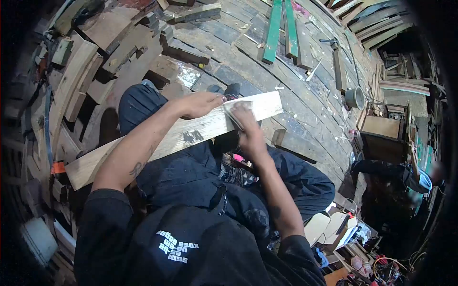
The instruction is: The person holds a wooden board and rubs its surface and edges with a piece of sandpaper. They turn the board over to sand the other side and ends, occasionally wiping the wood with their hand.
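A long pale wooden board (205, 125) lies slantwise across my lap, with a dark patch of marks near its middle. My left hand (202, 105) is closed on the board's far edge, thumb and fingertips near the upper side. Close to the board's right end, my right hand (242, 118) is closed and pressed to its face, somewhat blurred. Under those fingers shows a thin pale-grey piece that looks like sandpaper (230, 112). My folded legs in dark trousers are beneath the board.
Timber offcuts (179, 51) are scattered ahead on the plank floor (229, 52). Green-painted strips (273, 33) lie farther off. A grey bucket (354, 97) stands to the right near a wooden cabinet (381, 126). Another person (396, 169) is at far right. Lumber (78, 90) crowds the left.
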A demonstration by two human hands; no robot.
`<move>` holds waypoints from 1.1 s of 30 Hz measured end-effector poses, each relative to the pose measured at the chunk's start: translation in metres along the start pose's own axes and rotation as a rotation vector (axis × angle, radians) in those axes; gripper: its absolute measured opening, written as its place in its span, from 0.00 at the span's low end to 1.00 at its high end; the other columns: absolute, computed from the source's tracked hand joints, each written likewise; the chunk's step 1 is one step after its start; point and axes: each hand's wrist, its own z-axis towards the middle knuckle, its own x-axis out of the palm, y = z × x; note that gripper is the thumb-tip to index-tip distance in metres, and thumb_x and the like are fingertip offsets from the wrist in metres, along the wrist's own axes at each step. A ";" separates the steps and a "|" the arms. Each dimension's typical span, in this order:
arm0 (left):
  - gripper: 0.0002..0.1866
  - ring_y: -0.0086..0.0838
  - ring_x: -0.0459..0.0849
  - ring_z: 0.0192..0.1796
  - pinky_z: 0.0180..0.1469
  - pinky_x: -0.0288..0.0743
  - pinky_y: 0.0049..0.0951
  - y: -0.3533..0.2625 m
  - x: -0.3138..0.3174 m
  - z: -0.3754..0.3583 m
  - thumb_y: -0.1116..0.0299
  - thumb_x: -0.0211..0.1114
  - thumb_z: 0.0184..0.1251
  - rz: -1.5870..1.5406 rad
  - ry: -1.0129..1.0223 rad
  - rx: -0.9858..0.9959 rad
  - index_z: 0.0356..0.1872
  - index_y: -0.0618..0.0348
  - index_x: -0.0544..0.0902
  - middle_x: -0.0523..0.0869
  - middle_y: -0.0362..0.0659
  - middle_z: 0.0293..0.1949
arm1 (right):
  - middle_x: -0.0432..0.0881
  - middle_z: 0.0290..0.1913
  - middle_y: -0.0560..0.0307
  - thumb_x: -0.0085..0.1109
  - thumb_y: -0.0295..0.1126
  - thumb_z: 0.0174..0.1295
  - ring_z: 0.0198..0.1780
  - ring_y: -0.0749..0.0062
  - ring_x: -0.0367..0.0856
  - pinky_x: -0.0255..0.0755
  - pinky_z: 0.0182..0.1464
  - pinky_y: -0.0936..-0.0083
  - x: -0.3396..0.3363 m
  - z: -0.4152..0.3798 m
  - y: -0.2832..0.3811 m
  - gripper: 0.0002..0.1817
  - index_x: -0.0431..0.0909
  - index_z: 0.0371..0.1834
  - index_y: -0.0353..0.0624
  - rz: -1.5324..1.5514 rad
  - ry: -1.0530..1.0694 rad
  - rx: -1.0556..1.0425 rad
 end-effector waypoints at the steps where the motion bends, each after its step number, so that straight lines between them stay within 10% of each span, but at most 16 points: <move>1: 0.29 0.48 0.82 0.67 0.69 0.74 0.40 0.002 0.001 0.001 0.48 0.43 0.89 -0.019 -0.031 0.024 0.72 0.58 0.76 0.84 0.57 0.65 | 0.72 0.78 0.45 0.49 0.09 0.50 0.84 0.50 0.61 0.50 0.86 0.53 -0.001 -0.002 0.015 0.41 0.77 0.72 0.44 -0.008 0.062 -0.022; 10: 0.26 0.52 0.84 0.64 0.67 0.75 0.44 -0.003 -0.006 0.000 0.51 0.51 0.85 -0.053 -0.158 0.165 0.70 0.58 0.79 0.86 0.59 0.62 | 0.75 0.76 0.41 0.49 0.12 0.61 0.81 0.47 0.66 0.60 0.81 0.58 -0.060 0.028 -0.016 0.33 0.78 0.71 0.45 -0.119 -0.031 0.092; 33: 0.25 0.50 0.84 0.65 0.67 0.75 0.41 0.007 -0.012 0.006 0.52 0.51 0.86 -0.050 -0.098 0.101 0.72 0.57 0.76 0.85 0.59 0.63 | 0.81 0.69 0.46 0.55 0.26 0.74 0.66 0.47 0.82 0.78 0.66 0.59 -0.245 0.103 0.032 0.22 0.78 0.71 0.48 -0.746 0.689 0.123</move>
